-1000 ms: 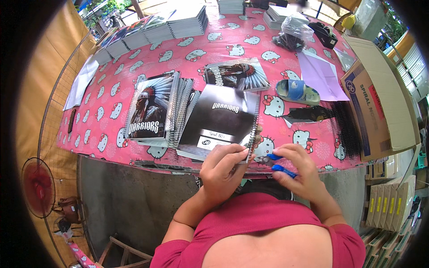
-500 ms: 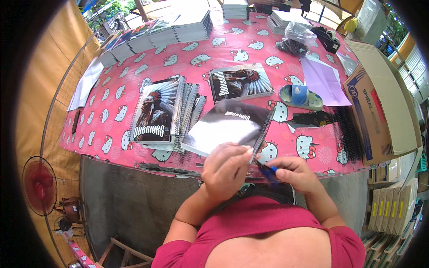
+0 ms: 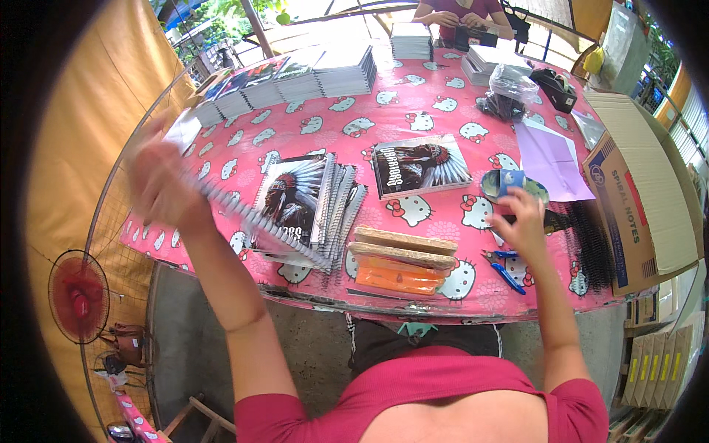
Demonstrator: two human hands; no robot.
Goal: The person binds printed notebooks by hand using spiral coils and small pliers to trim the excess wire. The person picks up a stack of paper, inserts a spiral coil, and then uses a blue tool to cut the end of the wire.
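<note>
At the left, my left hand (image 3: 170, 188), blurred by motion, grips a spiral-bound notebook (image 3: 255, 222) seen nearly edge-on. It tilts over a stack of notebooks (image 3: 292, 193) with a feathered headdress on the top cover. My right hand (image 3: 526, 225) is over the table with fingers apart, its fingertips at the near edge of a blue-patterned slipper (image 3: 532, 186); whether they touch it I cannot tell. Below it lie blue-handled cutters (image 3: 507, 275). Between my arms sits a wooden block with an orange strip (image 3: 402, 273). One notebook (image 3: 421, 166) lies farther back.
Loose black spiral coils (image 3: 589, 247) lie by an open cardboard box (image 3: 617, 207) at the right. Purple paper (image 3: 550, 159) and a bagged bundle (image 3: 509, 92) are behind. Notebook stacks (image 3: 295, 77) line the far left edge. Another person (image 3: 465, 18) is across the table.
My left hand has swung up and left with the notebook, uncovering the wooden block. My right hand has let go of the cutters and moved forward to the slipper.
</note>
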